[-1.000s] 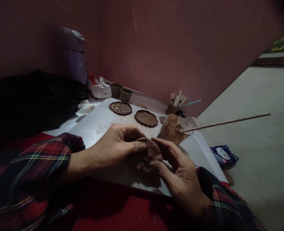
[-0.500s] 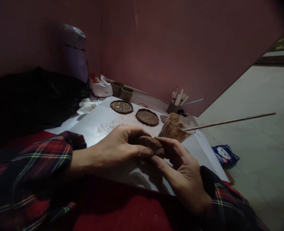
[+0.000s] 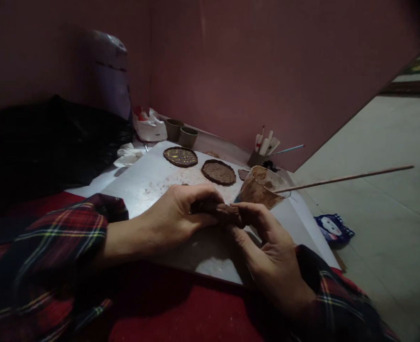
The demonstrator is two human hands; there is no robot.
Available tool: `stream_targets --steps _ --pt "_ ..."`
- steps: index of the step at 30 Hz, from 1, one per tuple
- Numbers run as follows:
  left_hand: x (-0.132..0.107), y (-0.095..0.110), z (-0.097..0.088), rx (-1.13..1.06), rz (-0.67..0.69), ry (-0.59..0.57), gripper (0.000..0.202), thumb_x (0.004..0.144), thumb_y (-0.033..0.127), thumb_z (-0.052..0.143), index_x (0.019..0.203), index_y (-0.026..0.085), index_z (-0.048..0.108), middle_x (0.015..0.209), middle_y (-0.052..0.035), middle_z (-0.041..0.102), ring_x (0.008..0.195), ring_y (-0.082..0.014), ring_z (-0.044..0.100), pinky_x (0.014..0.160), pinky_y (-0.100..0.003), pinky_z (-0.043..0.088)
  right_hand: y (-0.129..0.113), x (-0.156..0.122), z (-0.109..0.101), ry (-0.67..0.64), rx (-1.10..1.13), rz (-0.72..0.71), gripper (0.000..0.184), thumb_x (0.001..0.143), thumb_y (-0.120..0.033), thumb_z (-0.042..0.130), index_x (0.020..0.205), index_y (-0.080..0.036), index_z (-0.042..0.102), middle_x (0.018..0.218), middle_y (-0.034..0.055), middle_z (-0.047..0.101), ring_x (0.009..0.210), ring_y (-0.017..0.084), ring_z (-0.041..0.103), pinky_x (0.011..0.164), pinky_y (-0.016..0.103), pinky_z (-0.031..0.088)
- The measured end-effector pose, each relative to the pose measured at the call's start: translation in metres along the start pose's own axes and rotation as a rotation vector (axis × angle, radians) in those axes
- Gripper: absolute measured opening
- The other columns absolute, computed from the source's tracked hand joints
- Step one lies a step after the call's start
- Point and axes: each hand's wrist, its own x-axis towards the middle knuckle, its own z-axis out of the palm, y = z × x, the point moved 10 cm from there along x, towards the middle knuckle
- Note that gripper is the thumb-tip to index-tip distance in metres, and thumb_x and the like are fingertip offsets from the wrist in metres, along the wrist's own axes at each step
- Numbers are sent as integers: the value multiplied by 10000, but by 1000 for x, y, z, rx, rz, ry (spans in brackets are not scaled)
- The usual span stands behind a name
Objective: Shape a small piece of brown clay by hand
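Between my two hands is a lump of brown clay (image 3: 227, 213), held above a white board (image 3: 131, 183). My left hand (image 3: 179, 213) grips its left side, thumb in front and fingers behind. My right hand (image 3: 267, 247) pinches the right end between thumb and fingers. Part of the clay is hidden by the fingers. Beyond the hands lie a flat brown clay disc (image 3: 219, 172) with a raised rim and a similar disc with yellow specks (image 3: 180, 156). Just past my right hand stands a clear cup (image 3: 260, 187) smeared with brown, a long thin stick (image 3: 352, 179) leaning in it.
Two small dark cups (image 3: 188, 137) and a crumpled white bag (image 3: 151, 128) stand at the back. A holder with markers (image 3: 265, 145) is by the wall. At left lies a black plastic bag (image 3: 56, 142). A blue packet (image 3: 334, 229) rests on the floor tiles at right.
The clay lump has been tilted, so its thinner edge now faces me. My left thumb has slid back along it. Both hands still hold the clay.
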Motion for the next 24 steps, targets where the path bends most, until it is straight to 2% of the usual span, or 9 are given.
stream_targets --steps 3,7,10,14,19,24 --pt "2 -4 3 112 4 -45 90 822 190 593 868 147 658 786 1 668 748 -145 608 668 -226 470 3 2 8 -82 -7 40 145 878 -206 557 1018 -241 553 967 24 661 910 178 645 801 326 528" --pt "1 -5 3 148 17 -56 90 820 176 588 885 154 646 797 6 663 753 -140 603 667 -215 463 3 2 8 -87 -21 42 172 875 -198 558 1040 -245 540 989 29 661 934 182 644 809 329 524" --pt "0 1 2 183 60 -39 82 824 179 590 879 156 648 808 1 682 755 -139 621 674 -209 469 0 0 5 -57 -2 21 194 872 -199 566 1058 -252 550 981 23 666 918 175 647 784 306 530" --pt "-2 11 -3 252 171 23 229 841 195 580 1064 184 634 958 -26 720 848 -162 656 759 -235 479 -9 0 -4 28 -55 -63 227 856 -197 585 1074 -255 567 941 19 664 855 174 639 745 294 528" --pt "1 2 4 448 140 -67 127 832 203 587 912 168 678 841 -28 717 756 -158 642 676 -229 452 -3 4 6 -73 -65 -9 181 882 -197 545 1057 -241 563 963 22 670 881 173 639 769 290 521" --pt "1 4 5 498 194 -67 199 794 171 621 988 185 661 927 -35 716 839 -185 639 731 -255 444 -4 4 7 -87 -69 -18 195 886 -192 540 1074 -243 546 975 18 672 890 166 639 774 287 514"
